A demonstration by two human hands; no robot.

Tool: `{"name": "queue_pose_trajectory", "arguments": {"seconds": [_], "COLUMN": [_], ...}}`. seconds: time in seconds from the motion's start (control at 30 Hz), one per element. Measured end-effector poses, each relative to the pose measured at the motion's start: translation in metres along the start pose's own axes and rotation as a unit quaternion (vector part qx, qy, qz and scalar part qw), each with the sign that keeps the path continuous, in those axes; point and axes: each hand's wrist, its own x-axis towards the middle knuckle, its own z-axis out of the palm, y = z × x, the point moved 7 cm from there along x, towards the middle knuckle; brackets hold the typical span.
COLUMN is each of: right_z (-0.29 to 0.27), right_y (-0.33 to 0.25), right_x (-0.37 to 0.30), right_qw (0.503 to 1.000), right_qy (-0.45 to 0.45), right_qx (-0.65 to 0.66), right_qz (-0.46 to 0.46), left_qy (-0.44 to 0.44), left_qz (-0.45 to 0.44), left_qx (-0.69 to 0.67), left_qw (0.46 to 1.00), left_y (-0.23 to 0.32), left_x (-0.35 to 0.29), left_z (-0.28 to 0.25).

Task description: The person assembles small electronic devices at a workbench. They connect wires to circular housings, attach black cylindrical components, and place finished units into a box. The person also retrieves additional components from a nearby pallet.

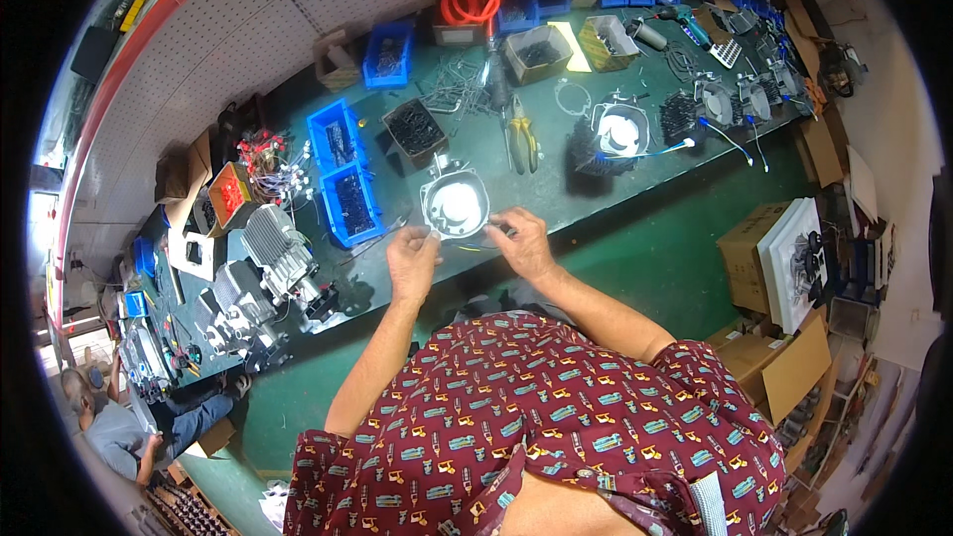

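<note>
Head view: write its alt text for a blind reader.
A person's left hand and right hand are at the near edge of a round metal housing on a green workbench. Blue bins stand to its left; yellow-handled pliers lie beyond, to the right.

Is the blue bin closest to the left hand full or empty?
Not empty: dark parts show inside the blue bin. Whether it is full, I cannot tell.

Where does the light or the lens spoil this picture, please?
In the head view, the round metal housing between the left hand and right hand shows a near-white inside, so its detail is lost; in the head view, the perforated wall panel bows toward the black rim; also in the head view, both hands look reasonably sharp.
</note>
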Motion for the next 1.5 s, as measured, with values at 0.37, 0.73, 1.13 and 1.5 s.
{"name": "queue_pose_trajectory", "arguments": {"seconds": [0.37, 0.73, 1.13, 1.5], "right_z": [-0.006, -0.018, -0.110, -0.177], "right_y": [-0.008, -0.008, 0.016, 0.118], "right_x": [-0.004, -0.008, -0.054, -0.129], "right_qw": [0.999, 0.997, 0.996, 0.974], "right_qy": [0.010, 0.000, 0.008, 0.145], "right_qx": [-0.037, -0.047, -0.046, -0.037], "right_qz": [-0.029, -0.053, -0.072, 0.170], "left_qy": [0.056, 0.041, -0.006, 0.054], "left_qz": [0.022, 0.009, 0.062, 0.252], "left_qx": [0.033, 0.046, 0.091, 0.225], "left_qw": [0.998, 0.998, 0.994, 0.940], "left_y": [-0.003, -0.008, 0.003, 0.078], "left_x": [-0.007, -0.010, -0.059, -0.056], "left_z": [0.004, 0.014, 0.095, 0.071]}}
